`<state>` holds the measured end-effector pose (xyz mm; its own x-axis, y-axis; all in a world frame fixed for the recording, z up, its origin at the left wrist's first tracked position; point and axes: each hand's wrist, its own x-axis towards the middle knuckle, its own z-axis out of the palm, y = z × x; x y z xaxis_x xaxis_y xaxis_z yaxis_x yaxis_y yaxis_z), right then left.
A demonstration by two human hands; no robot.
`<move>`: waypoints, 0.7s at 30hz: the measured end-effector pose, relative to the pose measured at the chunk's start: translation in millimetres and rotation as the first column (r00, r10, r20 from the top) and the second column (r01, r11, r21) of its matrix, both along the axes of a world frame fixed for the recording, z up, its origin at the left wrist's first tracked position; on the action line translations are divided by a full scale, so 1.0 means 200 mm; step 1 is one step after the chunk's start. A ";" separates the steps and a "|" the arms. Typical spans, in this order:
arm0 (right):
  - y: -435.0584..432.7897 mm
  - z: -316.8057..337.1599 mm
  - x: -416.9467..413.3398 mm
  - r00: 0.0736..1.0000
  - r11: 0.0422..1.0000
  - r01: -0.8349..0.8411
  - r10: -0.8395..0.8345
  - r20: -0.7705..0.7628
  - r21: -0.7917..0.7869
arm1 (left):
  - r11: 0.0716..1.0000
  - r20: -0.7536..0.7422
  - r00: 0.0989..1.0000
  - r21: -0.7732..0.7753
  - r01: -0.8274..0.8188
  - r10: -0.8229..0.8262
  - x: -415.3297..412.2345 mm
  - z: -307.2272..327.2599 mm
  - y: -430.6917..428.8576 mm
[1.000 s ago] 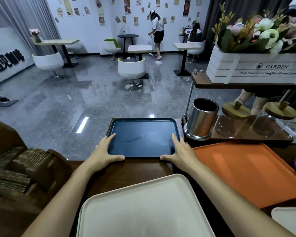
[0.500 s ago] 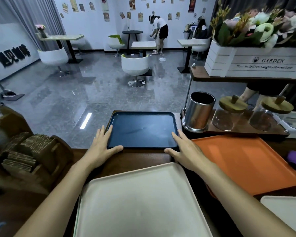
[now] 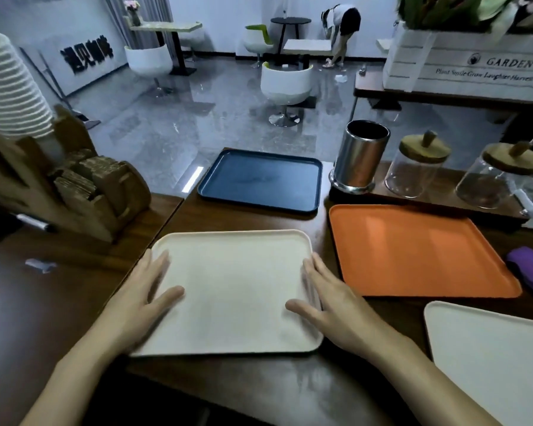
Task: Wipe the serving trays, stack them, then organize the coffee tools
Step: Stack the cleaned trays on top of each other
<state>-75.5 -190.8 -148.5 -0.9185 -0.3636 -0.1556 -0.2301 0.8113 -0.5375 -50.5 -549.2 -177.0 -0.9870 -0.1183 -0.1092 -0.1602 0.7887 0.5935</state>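
The cream tray lies flat on the dark wooden worktop, nearest the person. The left hand lies along its left edge and the right hand along its right edge. Both hands are spread, fingers straight, with each thumb laid on the tray's top surface; neither is curled round it.

Beyond it, apart from it, a dark blue tray sits at the far edge of the worktop. An orange tray lies just to the right, with a purple cloth beside its right edge. A second cream tray is at lower right.

Behind the orange tray stand a steel canister and two glass jars with wooden lids. On the left are a holder of cardboard cup sleeves and a stack of paper cups.
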 end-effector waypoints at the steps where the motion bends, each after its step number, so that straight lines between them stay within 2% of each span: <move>1: 0.01 -0.01 0.04 1.000 1.000 -0.006 0.006 0.006 0.013 | 1.000 -0.018 1.000 0.013 -0.014 0.014 0.07 -0.02 0.00; 9: 0.08 -0.10 0.21 0.996 0.995 -0.072 0.075 0.045 -0.065 | 0.996 -0.048 0.996 0.065 -0.067 0.070 0.41 -0.04 0.06; 15: 0.06 -0.12 0.24 0.999 0.992 -0.037 0.038 0.001 -0.123 | 0.979 -0.024 0.995 0.185 -0.087 0.093 0.44 -0.01 0.08; 21: 0.08 -0.11 0.20 1.000 0.986 0.011 -0.008 0.018 -0.165 | 0.964 -0.042 0.991 0.239 -0.116 0.129 0.41 0.01 0.13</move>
<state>-35.4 -174.5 -170.7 -0.9197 -0.3770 -0.1100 -0.2126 0.7135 -0.6677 32.2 -523.9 -175.5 -0.9719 -0.2163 -0.0931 -0.2079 0.6023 0.7707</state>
